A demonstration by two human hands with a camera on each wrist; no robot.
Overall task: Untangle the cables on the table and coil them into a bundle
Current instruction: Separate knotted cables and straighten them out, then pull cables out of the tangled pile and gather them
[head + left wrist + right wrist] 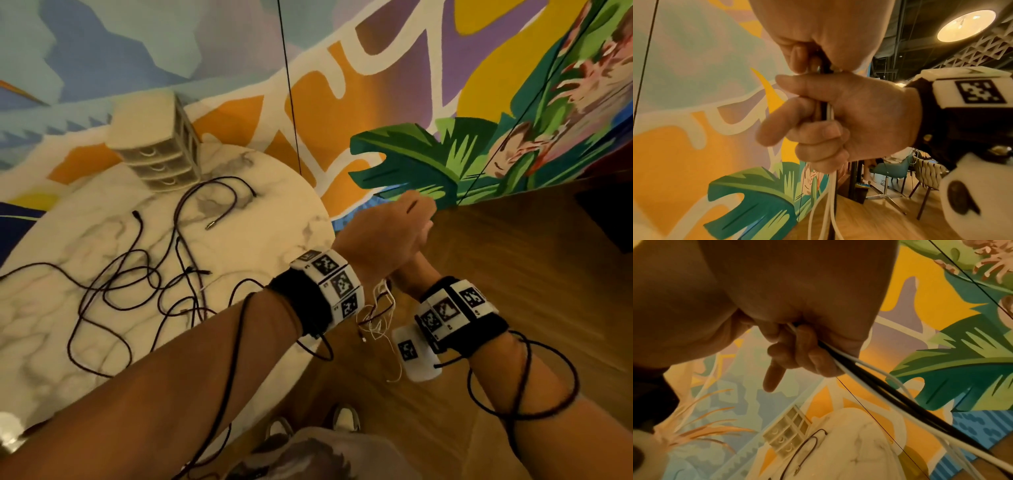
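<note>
On the table (281, 219), loose cables (137, 284) sprawl in front of a small drawer unit (157, 150) standing at its far edge. Right of the table, off its edge, both hands (394, 236) meet, apparently stacked, with thin cords (376, 322) dangling beneath them.

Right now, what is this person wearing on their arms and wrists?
Bare forearms, no sleeves. Each wrist has a black strap carrying white blocks printed with black square code markers. The right wrist also carries a white rounded camera pod. Thin dark cables loop round both forearms.
</note>
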